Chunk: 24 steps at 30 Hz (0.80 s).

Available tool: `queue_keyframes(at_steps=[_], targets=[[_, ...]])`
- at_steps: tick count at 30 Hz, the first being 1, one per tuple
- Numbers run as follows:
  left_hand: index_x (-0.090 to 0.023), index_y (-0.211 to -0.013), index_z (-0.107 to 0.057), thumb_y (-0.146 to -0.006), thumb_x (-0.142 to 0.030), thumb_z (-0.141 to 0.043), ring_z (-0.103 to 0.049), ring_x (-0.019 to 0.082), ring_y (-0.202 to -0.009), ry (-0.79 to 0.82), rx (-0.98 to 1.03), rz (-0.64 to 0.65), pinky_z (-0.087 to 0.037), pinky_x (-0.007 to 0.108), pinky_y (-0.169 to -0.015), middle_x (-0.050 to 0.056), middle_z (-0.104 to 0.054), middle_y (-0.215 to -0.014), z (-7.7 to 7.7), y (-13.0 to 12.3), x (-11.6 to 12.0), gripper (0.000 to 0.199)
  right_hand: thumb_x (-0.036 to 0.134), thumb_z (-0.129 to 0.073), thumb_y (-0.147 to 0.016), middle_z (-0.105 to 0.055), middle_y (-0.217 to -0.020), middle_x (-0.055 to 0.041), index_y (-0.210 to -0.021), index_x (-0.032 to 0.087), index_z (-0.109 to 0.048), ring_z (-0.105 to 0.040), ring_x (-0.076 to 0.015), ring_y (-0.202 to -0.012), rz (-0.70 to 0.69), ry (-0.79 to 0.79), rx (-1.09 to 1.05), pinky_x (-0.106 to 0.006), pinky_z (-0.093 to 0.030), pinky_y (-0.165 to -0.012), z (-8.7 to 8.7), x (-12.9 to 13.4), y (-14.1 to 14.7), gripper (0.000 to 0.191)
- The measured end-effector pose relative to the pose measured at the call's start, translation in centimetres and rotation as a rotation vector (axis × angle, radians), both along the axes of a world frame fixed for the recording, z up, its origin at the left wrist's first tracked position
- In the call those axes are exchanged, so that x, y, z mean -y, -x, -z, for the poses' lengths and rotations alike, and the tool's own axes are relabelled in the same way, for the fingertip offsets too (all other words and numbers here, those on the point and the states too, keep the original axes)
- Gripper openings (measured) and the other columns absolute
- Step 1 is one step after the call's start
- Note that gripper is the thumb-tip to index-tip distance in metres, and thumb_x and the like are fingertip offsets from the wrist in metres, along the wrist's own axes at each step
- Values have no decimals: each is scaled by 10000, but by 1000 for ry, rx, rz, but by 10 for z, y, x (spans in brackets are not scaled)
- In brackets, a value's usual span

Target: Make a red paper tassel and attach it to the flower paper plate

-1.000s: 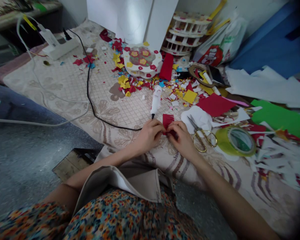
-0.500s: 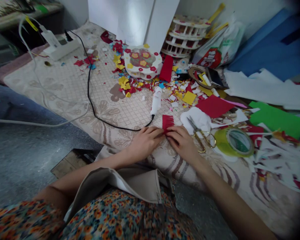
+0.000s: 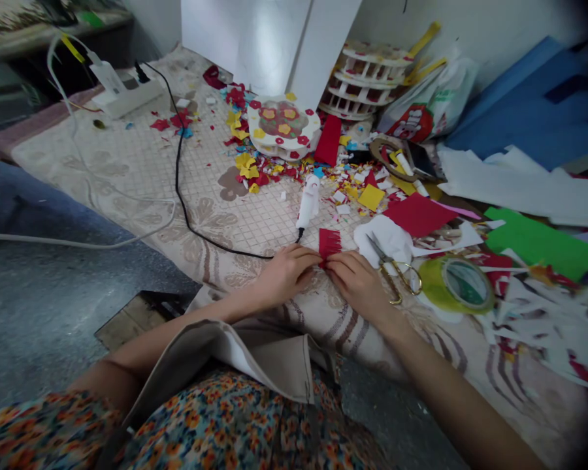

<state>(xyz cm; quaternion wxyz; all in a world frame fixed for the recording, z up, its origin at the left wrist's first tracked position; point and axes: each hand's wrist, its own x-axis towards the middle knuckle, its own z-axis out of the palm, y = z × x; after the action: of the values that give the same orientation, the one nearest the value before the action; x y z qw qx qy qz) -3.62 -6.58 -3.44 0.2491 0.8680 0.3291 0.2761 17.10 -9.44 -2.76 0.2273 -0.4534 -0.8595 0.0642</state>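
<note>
A small red paper piece (image 3: 329, 242) with a fringe cut along its far edge lies at the table's near edge. My left hand (image 3: 290, 272) pinches its lower left side, and my right hand (image 3: 353, 279) pinches its lower right side; the fingertips nearly meet. Just beyond the paper is a white glue gun (image 3: 308, 201) with a black cord. To the right of my right hand, gold-handled scissors (image 3: 392, 266) rest partly on white paper (image 3: 383, 236).
A roll of yellow-green tape (image 3: 455, 284), red paper (image 3: 418, 214) and green paper (image 3: 543, 243) lie on the right. Behind are a white flower-decorated box (image 3: 284, 128), a tiered stand (image 3: 367, 81) and many scraps. A power strip (image 3: 131, 96) sits at the back left.
The view has shifted slightly. Both hands remain at the red fringed paper, with the fingers only slightly moved along its lower edge.
</note>
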Motion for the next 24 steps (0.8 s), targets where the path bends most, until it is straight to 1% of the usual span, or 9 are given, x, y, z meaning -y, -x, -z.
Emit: queue_keyframes(at_steps=[3, 5, 7, 10, 12, 15, 17, 20, 24], targets=[[-157, -1069, -639, -833, -106, -532, -591, 207, -1005, -5, 21, -26, -474, 398, -930, 85, -676, -1081, 0, -5, -3, 264, 184, -470, -920, -674, -1016, -110, -963, 222, -665, -589, -258, -984, 7, 28, -32, -470, -492, -893, -1, -1, 1, 203], [-155, -1065, -643, -820, -99, -546, -585, 212, -1011, -8, 40, -33, -478, 405, -927, 93, -669, -1084, -1, -8, -4, 269, 181, -475, -914, -674, -993, -108, -938, 220, -653, -596, -255, -972, 19, 38, -88, -465, -493, -887, -4, -1, 2, 184], [-161, -1043, -653, -816, -106, -564, -582, 213, -1025, -5, 100, -27, -475, 409, -932, 95, -665, -1090, -3, -11, -6, 250, 177, -485, -905, -669, -973, -95, -913, 227, -632, -604, -246, -961, 45, 51, -163, -448, -499, -868, -10, -1, 2, 155], [-168, -919, -673, -819, -123, -584, -604, 201, -1009, 42, 245, -27, -468, 390, -941, 74, -689, -1027, -12, -14, -9, 141, 160, -502, -882, -658, -950, -68, -887, 235, -596, -614, -223, -934, 92, 103, -270, -401, -505, -819, -23, 0, 2, 120], [-159, -848, -671, -807, -113, -594, -632, 179, -932, 128, 309, -35, -485, 348, -895, 54, -708, -931, -21, -15, -10, 98, 149, -510, -869, -655, -925, -52, -880, 231, -584, -617, -204, -899, 114, 162, -311, -366, -503, -793, -34, 1, 1, 112], [-146, -818, -667, -799, -119, -595, -644, 136, -768, 342, 322, -28, -506, 271, -758, 24, -708, -809, -35, -15, -8, 79, 167, -534, -860, -656, -872, -30, -898, 223, -589, -620, -175, -796, 149, 249, -336, -316, -505, -731, -47, 4, 1, 87], [-139, -807, -664, -806, -152, -595, -637, 121, -717, 474, 333, -15, -502, 242, -700, 20, -701, -778, -41, -15, -7, 70, 188, -554, -852, -660, -836, -15, -903, 223, -596, -617, -163, -730, 166, 274, -329, -294, -504, -686, -54, 5, 2, 75], [-124, -817, -654, -806, -188, -605, -626, 114, -687, 633, 385, 4, -497, 227, -664, 28, -689, -758, -42, -14, -5, 81, 193, -557, -841, -665, -799, -5, -878, 227, -600, -620, -163, -702, 171, 240, -292, -287, -500, -664, -60, 7, 4, 66], [-110, -815, -657, -812, -215, -612, -592, 94, -652, 795, 462, 45, -475, 207, -628, 27, -671, -743, -38, -14, -6, 115, 166, -545, -835, -665, -793, -7, -860, 229, -596, -626, -170, -706, 168, 164, -244, -294, -497, -665, -65, 8, 8, 84]])
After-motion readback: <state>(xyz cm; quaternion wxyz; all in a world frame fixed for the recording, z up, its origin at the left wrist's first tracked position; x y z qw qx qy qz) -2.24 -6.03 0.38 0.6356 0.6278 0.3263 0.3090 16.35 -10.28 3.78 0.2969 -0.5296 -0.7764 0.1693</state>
